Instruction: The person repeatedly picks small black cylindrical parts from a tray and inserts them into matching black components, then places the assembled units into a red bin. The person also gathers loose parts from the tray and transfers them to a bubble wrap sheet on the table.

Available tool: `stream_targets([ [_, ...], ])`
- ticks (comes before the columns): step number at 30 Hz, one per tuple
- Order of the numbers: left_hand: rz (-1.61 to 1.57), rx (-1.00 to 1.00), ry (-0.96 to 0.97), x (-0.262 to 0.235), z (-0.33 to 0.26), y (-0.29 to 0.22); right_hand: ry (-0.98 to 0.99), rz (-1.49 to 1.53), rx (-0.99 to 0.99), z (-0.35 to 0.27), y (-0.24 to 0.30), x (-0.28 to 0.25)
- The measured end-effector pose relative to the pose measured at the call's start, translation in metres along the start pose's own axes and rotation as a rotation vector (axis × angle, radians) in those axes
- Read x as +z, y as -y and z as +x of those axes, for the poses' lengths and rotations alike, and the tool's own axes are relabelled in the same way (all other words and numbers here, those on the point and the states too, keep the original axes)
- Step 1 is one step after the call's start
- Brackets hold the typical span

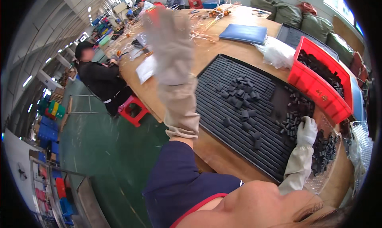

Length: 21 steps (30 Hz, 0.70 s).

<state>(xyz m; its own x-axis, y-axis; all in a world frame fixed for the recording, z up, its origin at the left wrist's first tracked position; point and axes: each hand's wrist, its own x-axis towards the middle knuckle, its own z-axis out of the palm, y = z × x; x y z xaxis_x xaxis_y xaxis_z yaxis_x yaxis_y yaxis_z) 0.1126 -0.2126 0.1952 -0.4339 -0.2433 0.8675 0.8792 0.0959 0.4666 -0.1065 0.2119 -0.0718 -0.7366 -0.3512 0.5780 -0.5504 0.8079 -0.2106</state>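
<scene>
My left hand (171, 47) is raised in front of me over the table's left part, in a pale glove with a long beige cuff. Its fingers stretch upward, somewhat blurred, and it holds nothing I can see. My right hand (307, 131), in a whitish glove, is at the right edge of a black ribbed tray (215, 97). Its fingers look bent, and whatever they may hold is hidden. Small black pieces (289, 124) lie beside it on the tray. A loose heap of larger short black pieces (240, 92) sits mid-tray.
A red bin (314, 85) of black pieces stands behind the tray's right end. More pieces (324, 150) lie on clear bubble wrap at right. Beyond the tray are a blue folder (243, 33) and a plastic bag (276, 53). A person (99, 75) sits at the table's left side.
</scene>
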Motion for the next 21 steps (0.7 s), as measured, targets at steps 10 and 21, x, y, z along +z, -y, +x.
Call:
stream_targets([
  [10,-0.082,0.300,0.039,-0.054,0.006,-0.044,0.052,0.016,0.025,0.005,-0.001,-0.001],
  [21,-0.200,0.152,0.007,-0.082,-0.003,-0.010,0.029,-0.001,0.009,0.002,-0.004,0.000],
])
